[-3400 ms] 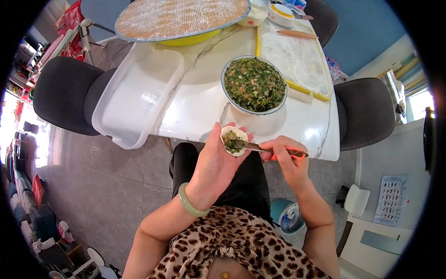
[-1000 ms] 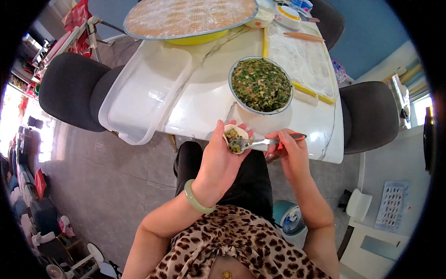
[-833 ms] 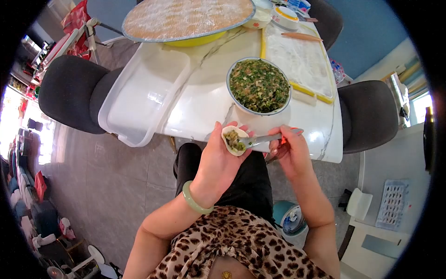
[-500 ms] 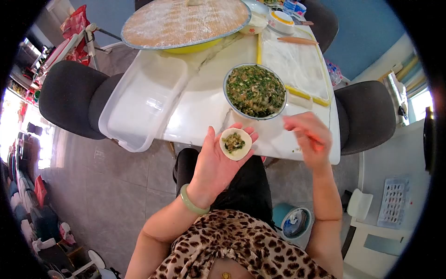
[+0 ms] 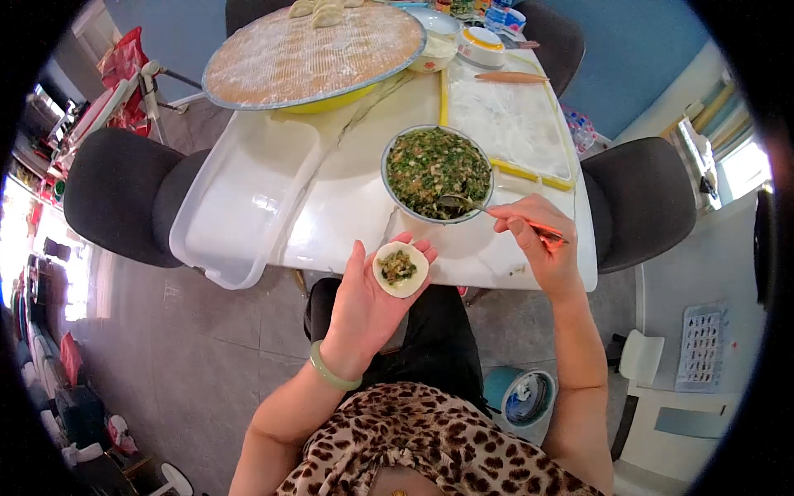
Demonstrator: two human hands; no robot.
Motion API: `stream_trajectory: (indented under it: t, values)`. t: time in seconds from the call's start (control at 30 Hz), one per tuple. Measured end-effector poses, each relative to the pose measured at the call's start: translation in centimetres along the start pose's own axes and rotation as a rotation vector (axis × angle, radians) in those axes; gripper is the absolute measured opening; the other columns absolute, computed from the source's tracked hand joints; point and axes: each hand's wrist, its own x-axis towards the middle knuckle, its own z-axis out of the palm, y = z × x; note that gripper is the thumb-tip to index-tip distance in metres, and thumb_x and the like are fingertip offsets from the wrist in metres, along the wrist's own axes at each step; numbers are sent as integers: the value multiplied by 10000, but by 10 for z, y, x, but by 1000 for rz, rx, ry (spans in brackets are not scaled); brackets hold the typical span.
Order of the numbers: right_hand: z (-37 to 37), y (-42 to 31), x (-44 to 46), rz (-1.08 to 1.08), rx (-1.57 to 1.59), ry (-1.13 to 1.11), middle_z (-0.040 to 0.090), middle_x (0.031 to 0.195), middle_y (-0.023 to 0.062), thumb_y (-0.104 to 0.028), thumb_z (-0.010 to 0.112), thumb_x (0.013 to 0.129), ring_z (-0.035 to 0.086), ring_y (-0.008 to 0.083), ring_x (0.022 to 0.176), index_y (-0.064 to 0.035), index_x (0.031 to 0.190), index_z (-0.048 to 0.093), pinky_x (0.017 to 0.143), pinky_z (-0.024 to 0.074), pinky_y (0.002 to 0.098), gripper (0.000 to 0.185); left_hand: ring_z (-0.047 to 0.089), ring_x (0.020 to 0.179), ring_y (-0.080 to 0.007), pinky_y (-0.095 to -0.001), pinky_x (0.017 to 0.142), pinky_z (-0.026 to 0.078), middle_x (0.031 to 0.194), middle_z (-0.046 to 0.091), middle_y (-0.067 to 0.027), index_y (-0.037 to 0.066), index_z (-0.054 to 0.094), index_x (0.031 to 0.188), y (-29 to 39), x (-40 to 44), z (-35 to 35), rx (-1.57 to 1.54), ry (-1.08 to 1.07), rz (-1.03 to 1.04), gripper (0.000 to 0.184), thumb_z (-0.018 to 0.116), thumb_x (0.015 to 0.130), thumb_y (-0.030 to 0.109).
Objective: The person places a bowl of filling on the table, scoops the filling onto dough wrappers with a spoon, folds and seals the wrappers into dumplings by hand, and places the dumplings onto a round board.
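Note:
On the palm of my left hand lies a round dough wrapper with a small heap of green filling at its middle. The fingers are spread beneath it, with the thumb at its left side. My right hand is closed round the handle of a metal spoon, whose tip is in the green filling near the front right rim of a full bowl. The bowl stands on the white table, just beyond my left hand.
A white plastic tub is at the table's left. Behind it a floured round tray bears several dumplings. A floured board with yellow edges bears a wooden rolling pin. Grey chairs flank the table.
The spoon has left the wrapper in my left hand and moved up to the bowl with my right hand. The wrapper lies flatter on the palm. The view has shifted, showing more dumplings.

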Motion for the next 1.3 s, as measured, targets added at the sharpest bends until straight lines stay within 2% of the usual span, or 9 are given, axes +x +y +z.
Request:
stream_trajectory:
  t: [0.33, 0.5, 0.73, 0.93, 1.07, 1.13, 1.17, 1.23, 1.3]
  values:
    - [-7, 9, 14, 21, 56, -146, 624, 774, 80, -147, 570, 922, 592, 156, 754, 21, 998, 673, 692, 470, 260, 211, 421, 1284, -344, -449, 1019, 402, 1365, 443, -216, -16, 404, 1342, -2, 6, 0, -24, 2, -45, 615, 206, 1013, 464]
    - [-9, 19, 14, 238, 330, -94, 650, 822, 63, -196, 541, 953, 594, 129, 752, 38, 954, 669, 712, 478, 257, 267, 427, 1279, -344, -453, 1023, 396, 1367, 442, -216, -18, 397, 1347, -2, 12, 2, -11, 23, -52, 616, 214, 1011, 466]
    - [-3, 32, 14, 331, 408, -42, 660, 836, 64, -221, 517, 962, 597, 115, 739, 36, 944, 671, 712, 486, 262, 299, 410, 1294, -340, -457, 1037, 369, 1392, 414, -218, -14, 369, 1365, -4, 19, 7, 15, 22, -73, 624, 229, 1007, 478]
    - [3, 29, 7, 450, 649, 91, 653, 806, 59, -256, 506, 960, 591, 111, 710, 42, 931, 674, 708, 472, 256, 343, 408, 1295, -334, -449, 1045, 362, 1386, 420, -211, -15, 353, 1373, -5, 21, 8, 7, -8, -76, 629, 239, 1004, 481]
    - [12, -7, -15, 148, 276, -96, 630, 782, 80, -244, 525, 939, 603, 182, 742, 20, 940, 691, 696, 475, 284, 312, 423, 1281, -331, -437, 1054, 360, 1368, 436, -211, -19, 357, 1370, -6, 17, 6, -16, -67, -53, 616, 247, 1008, 467]
    - [19, -9, -23, -253, 1, -153, 620, 819, 76, -203, 634, 864, 610, 211, 761, -31, 985, 690, 687, 498, 304, 218, 435, 1267, -332, -436, 1057, 359, 1354, 448, -215, -24, 358, 1367, -6, 14, 8, -53, -85, -36, 611, 246, 1011, 459]
    - [24, -13, -29, -258, 2, -160, 620, 819, 76, -203, 634, 864, 610, 211, 761, -31, 985, 690, 687, 498, 304, 218, 439, 1264, -334, -437, 1056, 361, 1351, 452, -216, -26, 358, 1367, -7, 12, 8, -48, -89, -33, 611, 245, 1011, 458]
    - [36, -22, -45, -445, -285, -184, 617, 899, 59, -155, 728, 746, 607, 231, 793, -72, 1038, 675, 691, 519, 315, 309, 442, 1260, -335, -433, 1042, 379, 1350, 451, -219, -29, 364, 1356, -8, 7, 9, -42, -86, -20, 608, 236, 1012, 456]
    - [46, -24, -60, -456, -328, -186, 613, 930, 48, -140, 749, 704, 606, 222, 806, -84, 1056, 668, 693, 523, 311, 365, 440, 1260, -339, -432, 1039, 385, 1345, 454, -224, -31, 371, 1344, -8, 2, 12, -41, -78, -7, 603, 231, 1013, 454]
